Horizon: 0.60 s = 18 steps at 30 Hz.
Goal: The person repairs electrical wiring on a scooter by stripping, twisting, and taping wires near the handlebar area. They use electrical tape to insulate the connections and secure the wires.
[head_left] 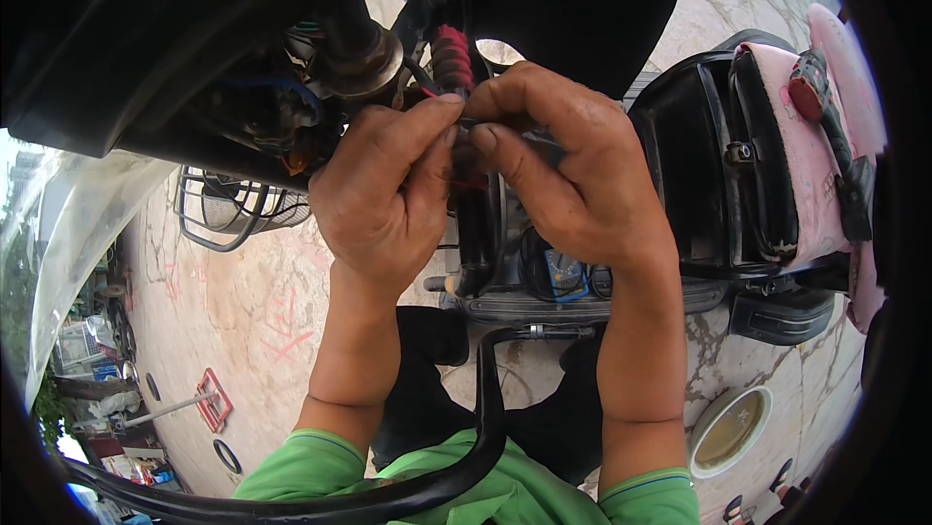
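My left hand [383,190] and my right hand [592,161] meet in front of me, each with thumb and forefinger pinched together. Between the fingertips is a small dark piece, mostly hidden, that I cannot make out. A thin red wire [424,91] runs close by the left fingertips. Just beyond them stands a red and dark coiled part [450,59], and a black tube [476,234] drops below. To the left, loose wires [296,117] hang in the opened front of a scooter, around a metal steering collar [374,68].
A blue multimeter [565,275] rests on the footboard [641,302]. On the right is the black seat [684,161] with a pink cover [825,204]. A black bent bar [490,408] crosses before my body. A wire basket [228,209], red stand [215,401] and water basin [733,433] are farther out.
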Motion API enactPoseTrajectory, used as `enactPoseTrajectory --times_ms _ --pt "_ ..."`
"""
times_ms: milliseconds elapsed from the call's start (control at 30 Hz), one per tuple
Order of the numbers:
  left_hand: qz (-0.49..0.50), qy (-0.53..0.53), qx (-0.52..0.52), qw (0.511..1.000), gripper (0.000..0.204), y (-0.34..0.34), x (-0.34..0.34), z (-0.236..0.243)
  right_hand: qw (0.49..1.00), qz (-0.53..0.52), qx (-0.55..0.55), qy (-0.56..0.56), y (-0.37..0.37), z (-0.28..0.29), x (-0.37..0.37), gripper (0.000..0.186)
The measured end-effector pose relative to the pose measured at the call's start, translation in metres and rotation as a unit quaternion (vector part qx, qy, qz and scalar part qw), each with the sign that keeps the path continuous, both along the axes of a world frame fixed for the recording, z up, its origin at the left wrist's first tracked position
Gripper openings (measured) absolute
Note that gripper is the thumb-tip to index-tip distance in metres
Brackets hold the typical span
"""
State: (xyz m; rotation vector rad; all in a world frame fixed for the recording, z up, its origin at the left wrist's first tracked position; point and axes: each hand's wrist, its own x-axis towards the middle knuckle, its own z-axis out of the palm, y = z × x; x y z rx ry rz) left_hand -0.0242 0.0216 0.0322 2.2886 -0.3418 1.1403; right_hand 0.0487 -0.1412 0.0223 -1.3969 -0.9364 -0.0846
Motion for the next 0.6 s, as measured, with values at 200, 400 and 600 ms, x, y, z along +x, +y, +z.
enactPoseTrajectory --times_ms 200,400,600 --pt "0.011 0.057 0.001 0.998 0.016 -0.001 -0.003 0.007 0.994 0.02 0.008 0.108 -0.003 0.004 -0.006 0.015" --pt "0.031 0.065 0.023 0.997 0.011 -0.006 -0.002 0.01 0.999 -0.045 0.008 0.013 -0.003 0.002 -0.002 0.012" --pt "0.041 0.062 0.04 0.996 0.01 -0.006 0.0 0.011 0.996 -0.072 0.032 -0.04 0.005 -0.004 0.003 0.01"
